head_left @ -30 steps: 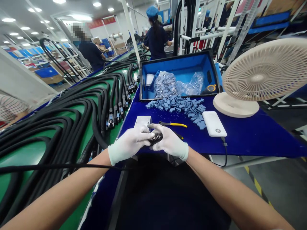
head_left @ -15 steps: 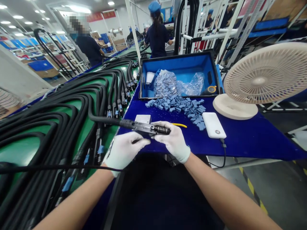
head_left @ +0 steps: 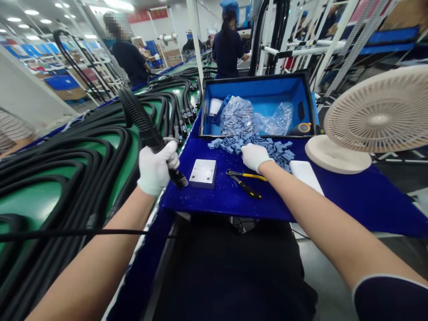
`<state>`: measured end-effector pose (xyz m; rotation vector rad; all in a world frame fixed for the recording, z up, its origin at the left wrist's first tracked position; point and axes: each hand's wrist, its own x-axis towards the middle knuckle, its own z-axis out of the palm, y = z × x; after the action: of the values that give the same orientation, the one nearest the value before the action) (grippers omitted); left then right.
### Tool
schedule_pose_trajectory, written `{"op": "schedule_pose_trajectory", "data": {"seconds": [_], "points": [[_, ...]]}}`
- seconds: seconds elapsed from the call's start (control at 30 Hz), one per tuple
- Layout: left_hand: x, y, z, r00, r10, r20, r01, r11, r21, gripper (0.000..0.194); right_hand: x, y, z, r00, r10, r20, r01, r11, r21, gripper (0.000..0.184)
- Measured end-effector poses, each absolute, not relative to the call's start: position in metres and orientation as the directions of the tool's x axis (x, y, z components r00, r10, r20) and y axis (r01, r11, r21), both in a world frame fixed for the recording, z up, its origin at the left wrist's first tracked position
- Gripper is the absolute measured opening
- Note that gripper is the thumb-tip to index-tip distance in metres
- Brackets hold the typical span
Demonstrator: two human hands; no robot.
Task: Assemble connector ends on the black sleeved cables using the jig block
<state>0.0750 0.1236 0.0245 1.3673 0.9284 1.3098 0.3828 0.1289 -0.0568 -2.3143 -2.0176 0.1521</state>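
My left hand (head_left: pixel 155 167), in a white glove, is wrapped round the end of a black corrugated hose (head_left: pixel 142 120). The hose is tilted, its tip with a metal spring pointing down beside a silver metal block (head_left: pixel 203 173). In a white glove too, my right hand (head_left: pixel 256 157) reaches into the front of a pile of small blue plastic pieces (head_left: pixel 230 143). Its fingers are curled together, and what lies between them is hidden. Below that hand, pliers (head_left: pixel 245 178) with yellow and black handles lie spread on the blue tabletop (head_left: pixel 200 200).
Behind the pile stands a blue crate (head_left: pixel 257 87) with bagged blue pieces. A beige fan (head_left: pixel 337 156) and a white power bank (head_left: pixel 305 174) are to the right. Many black hoses (head_left: pixel 76 165) cover the green bench at left. Two co-workers (head_left: pixel 229 51) (head_left: pixel 129 60) stand farther back.
My right hand has left the hose and moved to the blue pieces. The left hand now grips the hose, raised and tilted at the left. The metal block and pliers are uncovered.
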Motion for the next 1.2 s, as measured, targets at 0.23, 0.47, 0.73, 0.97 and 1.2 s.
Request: {"op": "schedule_pose_trajectory", "data": {"seconds": [0.23, 0.47, 0.73, 0.97, 1.2], "points": [[0.103, 0.161, 0.006, 0.176, 0.927, 0.332, -0.109, -0.317, 0.942, 0.02, 0.386, 0.124, -0.067, 0.144, 0.989, -0.045, 0.985, -0.148, -0.092, 0.038], [0.103, 0.156, -0.005, 0.175, 0.916, 0.361, 0.077, -0.378, 0.923, 0.016, 0.365, 0.107, -0.051, -0.145, 0.966, 0.214, 0.862, 0.229, -0.452, 0.032], [0.108, 0.156, 0.001, 0.155, 0.911, 0.382, 0.316, -0.412, 0.855, 0.017, 0.286, 0.11, -0.022, -0.291, 0.926, 0.239, 0.59, 0.37, -0.718, 0.021], [0.099, 0.165, 0.003, 0.25, 0.906, 0.342, 0.273, -0.405, 0.873, 0.025, 0.256, 0.132, -0.027, -0.352, 0.912, 0.208, 0.555, 0.383, -0.738, 0.028], [0.098, 0.168, -0.001, 0.309, 0.917, 0.252, 0.113, -0.299, 0.948, 0.031, 0.256, 0.148, -0.04, -0.353, 0.932, 0.087, 0.489, 0.263, -0.832, 0.047]]}}
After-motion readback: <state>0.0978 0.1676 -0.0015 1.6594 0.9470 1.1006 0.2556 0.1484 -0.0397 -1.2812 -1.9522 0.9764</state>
